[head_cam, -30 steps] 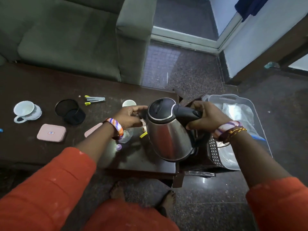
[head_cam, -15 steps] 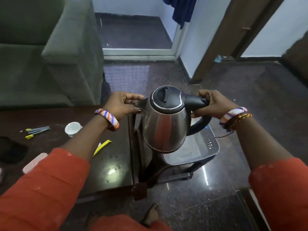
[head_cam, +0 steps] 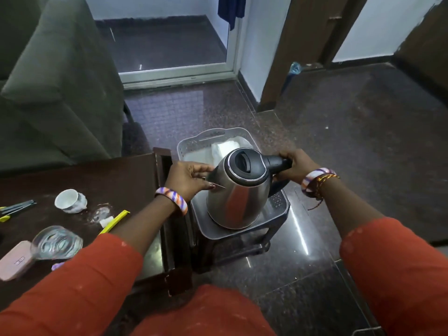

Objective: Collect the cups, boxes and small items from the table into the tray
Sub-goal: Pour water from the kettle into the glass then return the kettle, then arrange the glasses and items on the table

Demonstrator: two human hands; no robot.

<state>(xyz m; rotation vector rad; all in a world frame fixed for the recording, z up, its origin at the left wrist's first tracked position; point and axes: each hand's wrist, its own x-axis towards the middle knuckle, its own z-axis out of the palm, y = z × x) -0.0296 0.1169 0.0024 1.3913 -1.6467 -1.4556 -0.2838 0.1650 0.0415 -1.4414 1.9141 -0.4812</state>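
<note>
A steel kettle (head_cam: pixel 236 190) with a black lid is over the near end of the grey tray (head_cam: pixel 194 144), which sits on a dark stool beside the table. My right hand (head_cam: pixel 294 166) grips the kettle's black handle. My left hand (head_cam: pixel 188 178) holds the kettle at its spout side. White cloth or paper (head_cam: pixel 226 147) lies in the tray's far end. On the dark table (head_cam: pixel 101 175) lie a white cup (head_cam: pixel 70 201), a glass (head_cam: pixel 57 243), a pink box (head_cam: pixel 14 261), a yellow strip (head_cam: pixel 114 221) and clips (head_cam: pixel 14 208).
A grey-green sofa (head_cam: pixel 55 88) stands behind the table. The dark polished floor (head_cam: pixel 363 141) spreads to the right, with a doorway and a wooden door frame (head_cam: pixel 286 49) at the back. A small purple item (head_cam: pixel 57 266) lies at the table's near edge.
Both hands have carried the kettle from above the table rightward and down over the tray. The view has swung right with it.
</note>
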